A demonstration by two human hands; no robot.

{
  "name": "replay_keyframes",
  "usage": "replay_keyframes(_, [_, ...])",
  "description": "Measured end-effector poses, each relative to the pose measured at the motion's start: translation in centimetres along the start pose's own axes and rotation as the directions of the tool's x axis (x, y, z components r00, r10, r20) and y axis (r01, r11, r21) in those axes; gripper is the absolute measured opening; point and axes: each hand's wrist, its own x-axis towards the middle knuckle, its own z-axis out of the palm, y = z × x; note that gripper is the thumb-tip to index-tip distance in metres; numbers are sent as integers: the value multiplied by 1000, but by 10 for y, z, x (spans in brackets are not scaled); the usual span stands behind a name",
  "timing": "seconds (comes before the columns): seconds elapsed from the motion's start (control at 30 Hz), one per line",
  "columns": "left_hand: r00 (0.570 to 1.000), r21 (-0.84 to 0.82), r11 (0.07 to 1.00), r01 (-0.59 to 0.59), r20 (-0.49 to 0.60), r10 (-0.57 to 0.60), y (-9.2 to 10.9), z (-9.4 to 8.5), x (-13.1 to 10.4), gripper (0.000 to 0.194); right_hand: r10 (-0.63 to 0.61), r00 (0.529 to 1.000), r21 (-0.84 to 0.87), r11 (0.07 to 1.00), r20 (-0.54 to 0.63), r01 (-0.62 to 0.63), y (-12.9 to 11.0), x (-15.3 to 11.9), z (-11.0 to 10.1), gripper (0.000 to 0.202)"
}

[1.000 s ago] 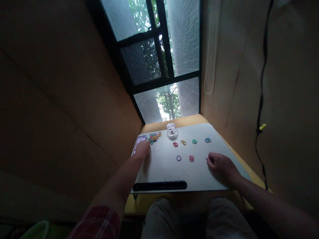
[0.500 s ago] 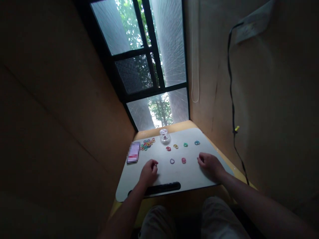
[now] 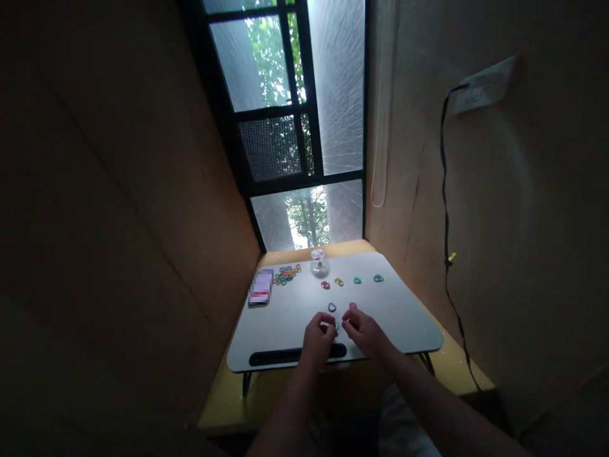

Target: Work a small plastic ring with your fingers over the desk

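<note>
Near the front of the white lap table (image 3: 285, 324), my left hand (image 3: 320, 335) is closed on a small green ring (image 3: 337, 326) that shows at its fingertips. Just to the right, my right hand (image 3: 364, 330) has its fingers bent towards the ring; whether anything is between them is too small to tell. A pink ring (image 3: 353, 306) lies just beyond my right hand, and a purple ring (image 3: 332, 307) beyond my left. Farther back, red rings (image 3: 325, 285), yellow rings (image 3: 339, 282), green rings (image 3: 357, 280) and blue rings (image 3: 378, 278) lie in a row.
A pile of coloured rings (image 3: 287, 274) lies at the back left beside a phone (image 3: 261, 287). A clear container (image 3: 320, 263) stands at the back. A black slot (image 3: 276, 357) runs along the front edge. A cable (image 3: 446, 216) hangs at the right wall.
Both hands have come together at the front middle, my left moving right and my right moving left. A green ring now shows between them. The view has shifted.
</note>
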Motion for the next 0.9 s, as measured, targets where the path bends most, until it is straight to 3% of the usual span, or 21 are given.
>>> replay_keyframes(0.17, [999, 96, 995, -39, 36, 35, -4, -1, -6, 10, 17, 988, -10, 1000, 157, -16, 11, 6, 11, 18])
replay_keyframes(0.43, [998, 233, 970, -68, 20, 65, -3, 2, -8, 9, 6, 987, -50, 999, 159, 2, 17, 7, 9, 14])
replay_keyframes(0.63, [999, 210, 976, -49, 18, 46, -5, 1, -8, 10, 85, 958, -28, 996, 274, -80, 18, 10, 6, 12])
replay_keyframes(0.9, [996, 209, 975, -73, 72, 59, 0, 0, -11, 12, -15, 994, -192, 981, 107, 35, 10, -4, 8, 15])
